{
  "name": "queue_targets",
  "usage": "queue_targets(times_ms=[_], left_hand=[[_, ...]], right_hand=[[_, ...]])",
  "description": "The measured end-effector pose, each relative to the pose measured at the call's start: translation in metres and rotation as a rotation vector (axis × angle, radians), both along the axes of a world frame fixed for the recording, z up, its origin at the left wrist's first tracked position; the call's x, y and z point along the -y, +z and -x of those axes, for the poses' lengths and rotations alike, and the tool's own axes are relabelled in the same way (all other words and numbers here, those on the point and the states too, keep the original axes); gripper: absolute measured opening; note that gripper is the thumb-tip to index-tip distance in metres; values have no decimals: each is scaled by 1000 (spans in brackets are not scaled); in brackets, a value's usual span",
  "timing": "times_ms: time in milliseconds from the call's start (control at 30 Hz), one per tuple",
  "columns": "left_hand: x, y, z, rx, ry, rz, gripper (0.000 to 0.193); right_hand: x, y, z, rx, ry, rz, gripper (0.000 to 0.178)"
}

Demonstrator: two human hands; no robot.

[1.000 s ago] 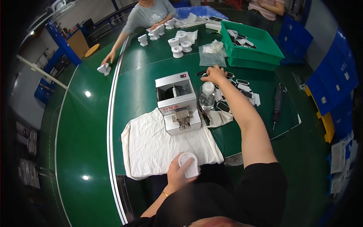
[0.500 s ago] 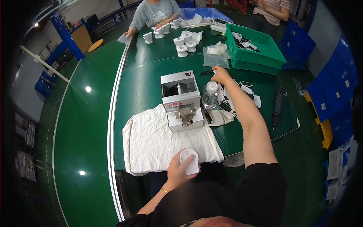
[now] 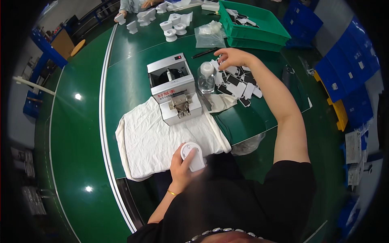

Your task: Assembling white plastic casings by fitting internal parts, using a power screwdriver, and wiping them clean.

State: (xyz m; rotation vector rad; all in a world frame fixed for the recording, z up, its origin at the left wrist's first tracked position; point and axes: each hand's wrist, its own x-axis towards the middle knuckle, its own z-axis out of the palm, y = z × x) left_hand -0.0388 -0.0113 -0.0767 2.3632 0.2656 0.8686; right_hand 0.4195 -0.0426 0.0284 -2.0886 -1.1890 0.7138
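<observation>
My left hand [image 3: 181, 167] is closed round a white plastic part [image 3: 196, 161], rounded at one end, with the thumb lying across its face. It is held low, at the near edge of a white cloth [image 3: 142, 141]. My right hand [image 3: 235, 58] is stretched far out, its thumb and forefinger apart and nothing visible between them. Under and beside it lies a loose pile of small flat black and white pieces [image 3: 235, 81]. Left of that hand stands a clear pump bottle [image 3: 206, 79], and a black pen [image 3: 204, 52] lies just beyond.
A grey benchtop machine [image 3: 174, 89] stands on the cloth's far part. Farther off are white toilet-shaped pieces [image 3: 170, 34], a plastic bag [image 3: 210, 34] and green crates [image 3: 255, 38]. A dark electric screwdriver [image 3: 287, 75] lies at right. Another person's hands [image 3: 121, 16] work across the table.
My right hand has moved right, away from the pen, and its thumb and forefinger have come apart. The left hand keeps the white part. The whole view has shifted.
</observation>
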Motion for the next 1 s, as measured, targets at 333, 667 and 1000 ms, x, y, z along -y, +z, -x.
queue_targets(times_ms=[333,667,1000], left_hand=[[0,0,0,9,-13,-59,67],[2,-1,0,21,14,-21,77],[0,-6,1,11,11,-50,68]], right_hand=[[44,-74,-78,299,-368,113,68],[-1,-54,-41,335,-294,191,66],[-32,-63,3,357,-272,257,67]])
